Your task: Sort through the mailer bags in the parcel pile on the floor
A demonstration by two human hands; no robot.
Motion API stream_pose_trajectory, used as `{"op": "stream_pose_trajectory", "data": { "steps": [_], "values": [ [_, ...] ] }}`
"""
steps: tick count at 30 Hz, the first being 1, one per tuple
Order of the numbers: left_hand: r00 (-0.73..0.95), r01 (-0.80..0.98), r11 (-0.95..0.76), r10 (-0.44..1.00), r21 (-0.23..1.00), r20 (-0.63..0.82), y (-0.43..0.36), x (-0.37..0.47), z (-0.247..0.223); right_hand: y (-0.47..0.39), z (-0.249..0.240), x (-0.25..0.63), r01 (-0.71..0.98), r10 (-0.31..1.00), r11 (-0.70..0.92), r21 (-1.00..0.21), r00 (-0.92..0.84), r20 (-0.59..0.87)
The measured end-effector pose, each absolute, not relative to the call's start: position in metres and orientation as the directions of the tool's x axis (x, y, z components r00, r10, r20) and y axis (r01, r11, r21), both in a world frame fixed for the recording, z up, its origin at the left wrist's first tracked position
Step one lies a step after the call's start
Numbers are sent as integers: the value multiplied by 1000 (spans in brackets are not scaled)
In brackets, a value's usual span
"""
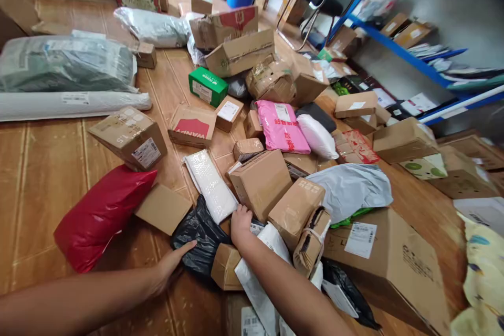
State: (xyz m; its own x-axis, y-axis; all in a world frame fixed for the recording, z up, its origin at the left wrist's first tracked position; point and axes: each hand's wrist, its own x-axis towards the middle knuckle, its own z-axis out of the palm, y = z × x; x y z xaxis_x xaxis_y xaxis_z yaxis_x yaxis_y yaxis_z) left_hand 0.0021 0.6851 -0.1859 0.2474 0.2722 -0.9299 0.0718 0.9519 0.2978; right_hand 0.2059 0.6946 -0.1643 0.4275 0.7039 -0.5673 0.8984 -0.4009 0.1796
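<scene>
Wooden floor [47, 168] lies strewn with parcels, and my left hand [171, 265] rests flat, fingers loosely spread, against the black bag [199, 236] to steady it, gripping nothing, while my right hand [240, 223] curls over it below a brown box [260, 182].

2 hands, 1 red bag [100, 215], 1 pink bag [281, 127], 1 green box [208, 86].

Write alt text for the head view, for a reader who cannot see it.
A person's left hand touches a black plastic bag while the right hand rests against a cardboard box, amid many parcels strewn over a wooden floor. A red bag lies to the left.
</scene>
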Motion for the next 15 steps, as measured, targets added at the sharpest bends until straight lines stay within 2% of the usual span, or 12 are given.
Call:
{"op": "stream_pose_trajectory", "data": {
  "steps": [4,6,7,8,9,10,11,12,13,14,15],
  "values": [
    [367,33,918,357,395,-859,703,12,-164,681,-139,213,955,779,-288,68,275,-564],
    [412,76,851,448,520,-793,709,3,-148,670,-124,220,964,788,-266,31,236,-568],
    [460,133,740,543,659,-702,710,-8,-142,664,-117,225,962,806,-275,-11,224,-548],
    [533,193,541,642,818,-551,710,-24,-137,658,-111,231,952,835,-296,-78,218,-505],
    [643,235,245,687,941,-339,709,-44,-135,654,-106,237,930,872,-323,-175,221,-437],
    [749,223,-82,652,971,-117,706,-67,-136,651,-102,244,889,905,-348,-297,236,-353],
    [828,178,-326,559,928,38,702,-91,-140,650,-98,251,825,924,-366,-431,265,-277],
    [895,115,-488,429,865,124,696,-113,-147,650,-95,258,735,924,-383,-560,304,-234],
    [932,88,-600,331,795,147,690,-134,-155,651,-93,263,624,909,-409,-666,346,-234],
    [955,127,-673,280,728,93,684,-151,-165,653,-91,267,482,883,-441,-757,386,-268],
    [957,216,-708,292,673,-1,679,-164,-174,655,-89,269,322,850,-471,-821,415,-325]
  ]
}}
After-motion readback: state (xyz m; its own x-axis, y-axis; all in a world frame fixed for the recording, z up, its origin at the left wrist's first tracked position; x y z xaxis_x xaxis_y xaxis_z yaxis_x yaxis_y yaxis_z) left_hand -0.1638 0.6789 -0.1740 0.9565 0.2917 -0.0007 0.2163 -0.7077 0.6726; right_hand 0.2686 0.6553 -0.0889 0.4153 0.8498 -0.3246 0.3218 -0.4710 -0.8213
